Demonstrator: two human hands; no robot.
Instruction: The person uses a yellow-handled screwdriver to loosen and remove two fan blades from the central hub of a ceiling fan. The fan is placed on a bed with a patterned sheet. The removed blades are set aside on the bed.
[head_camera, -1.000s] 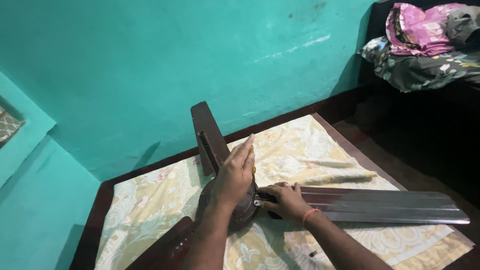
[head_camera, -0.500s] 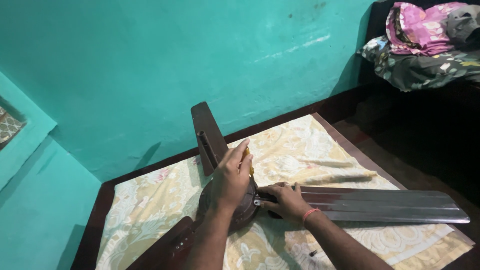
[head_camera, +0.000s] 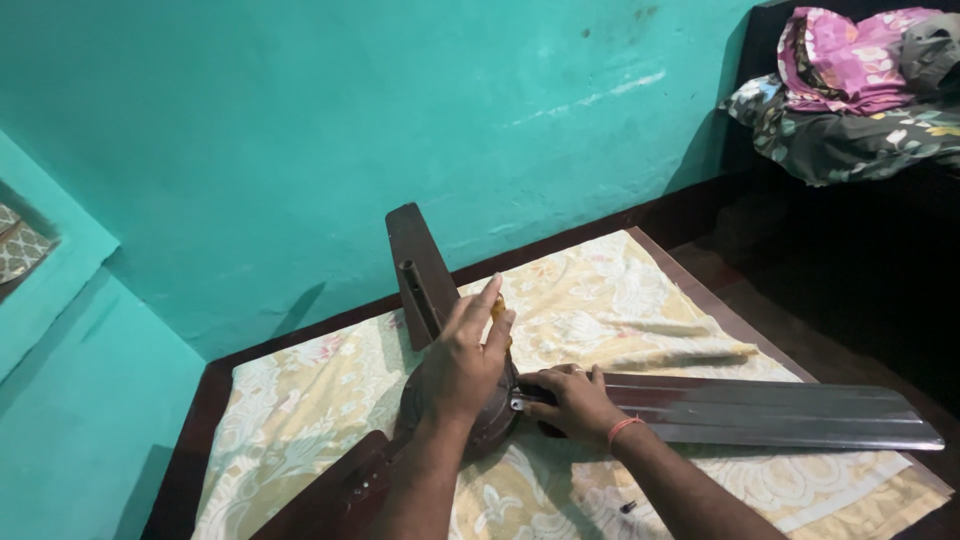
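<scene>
Overhead, from the head camera: a dark brown ceiling fan lies on a yellow floral cloth spread over a dark wooden platform set against a turquoise wall. The left hand rests flat on the fan's round motor hub, fingers straight and close together, gripping nothing that can be seen. The right hand curls at the root of the long blade, fingers bent over the bracket; whether it clamps anything cannot be told. That blade runs right, its tip near the cloth's right edge. A second blade points toward the wall, stopping just short of it. A third blade reaches the picture's bottom edge. Bare cloth lies open behind the long blade. Folded bedding sits well apart, upper right.
</scene>
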